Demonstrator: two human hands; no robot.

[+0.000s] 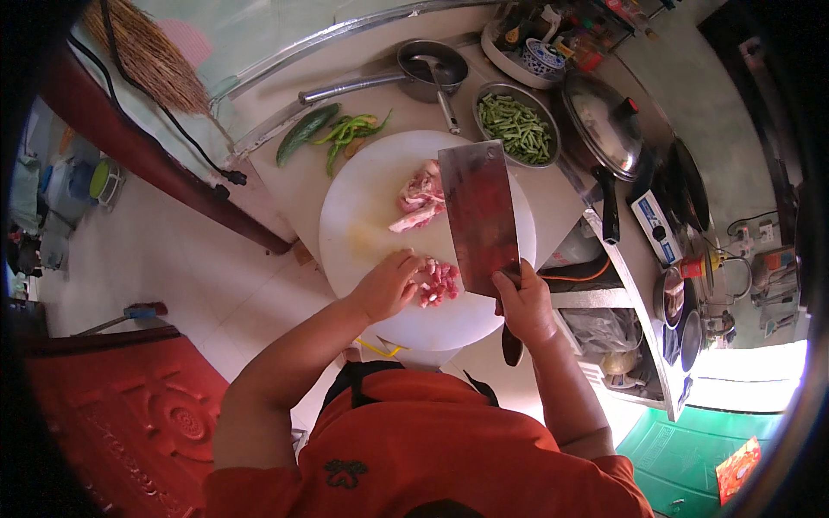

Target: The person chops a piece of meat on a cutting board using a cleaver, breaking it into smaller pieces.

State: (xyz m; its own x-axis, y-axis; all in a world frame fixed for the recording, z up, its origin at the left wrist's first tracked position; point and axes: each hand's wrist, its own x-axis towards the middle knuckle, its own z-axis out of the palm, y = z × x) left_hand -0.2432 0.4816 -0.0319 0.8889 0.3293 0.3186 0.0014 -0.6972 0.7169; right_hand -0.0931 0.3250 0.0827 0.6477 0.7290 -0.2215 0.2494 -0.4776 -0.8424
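Note:
My right hand grips the wooden handle of a broad cleaver, its wide blade raised over the right part of a round white cutting board. A small heap of diced raw meat lies on the board's near half, left of the blade's lower end. Beside that heap is my left hand, fingers bent and thumb apart, its fingertips at the heap's left edge. Farther back on the board rests a larger piece of raw meat, partly hidden by the blade.
Behind the board are a cucumber, green peppers, a saucepan with a ladle, and a metal bowl of cut green beans. A lidded pan stands at the right, its handle pointing towards me.

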